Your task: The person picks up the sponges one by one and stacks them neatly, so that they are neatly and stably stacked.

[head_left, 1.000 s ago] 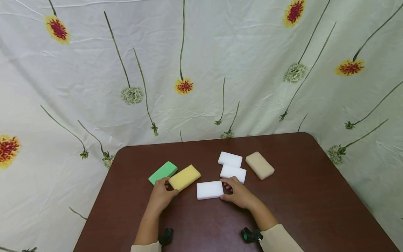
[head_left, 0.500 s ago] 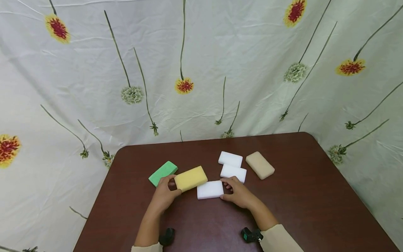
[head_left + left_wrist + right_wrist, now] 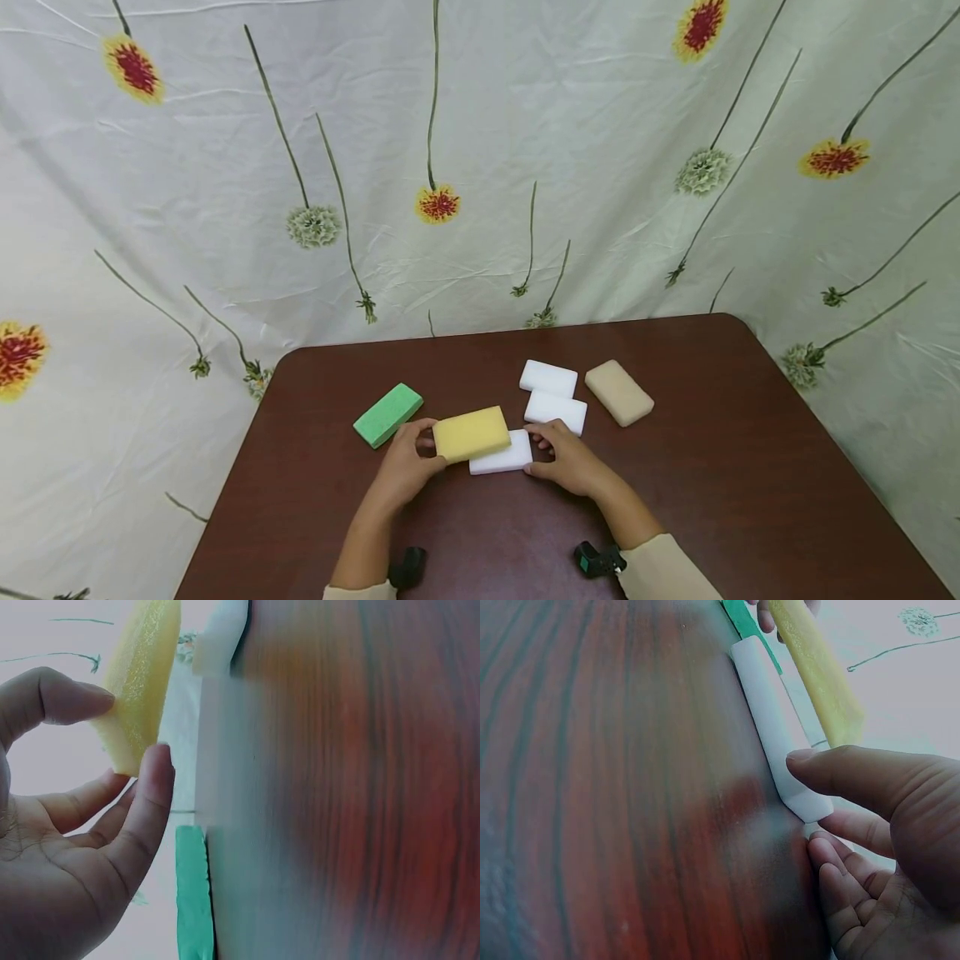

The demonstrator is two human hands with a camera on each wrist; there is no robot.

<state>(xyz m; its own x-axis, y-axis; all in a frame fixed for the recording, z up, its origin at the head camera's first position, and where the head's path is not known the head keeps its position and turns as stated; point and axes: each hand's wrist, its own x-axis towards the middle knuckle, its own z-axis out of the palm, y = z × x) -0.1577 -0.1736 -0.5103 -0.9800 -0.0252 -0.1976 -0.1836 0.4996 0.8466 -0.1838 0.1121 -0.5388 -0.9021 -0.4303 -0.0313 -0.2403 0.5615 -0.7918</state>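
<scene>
My left hand (image 3: 405, 462) pinches a yellow sponge (image 3: 471, 434) by its left end, thumb on the near side and fingers on the far side. In the left wrist view the yellow sponge (image 3: 142, 682) is raised off the table. It hangs over the left part of a white sponge (image 3: 510, 457) that lies flat on the table. My right hand (image 3: 572, 462) grips that white sponge's right end between thumb and index finger, the other fingers curled beneath. The right wrist view has the white sponge (image 3: 776, 727) on the wood, with the yellow one above and beyond it.
A green sponge (image 3: 387, 415) lies left of my left hand. Behind my right hand, two more white blocks, a rear one (image 3: 549, 378) and a front one (image 3: 555, 412), lie together. A beige sponge (image 3: 619, 393) is at their right. The dark wooden table (image 3: 712, 467) meets a flowered cloth (image 3: 480, 275).
My left hand has lifted the yellow sponge away from beside the green one and carried it right, over the white sponge. The right hand has stayed in place.
</scene>
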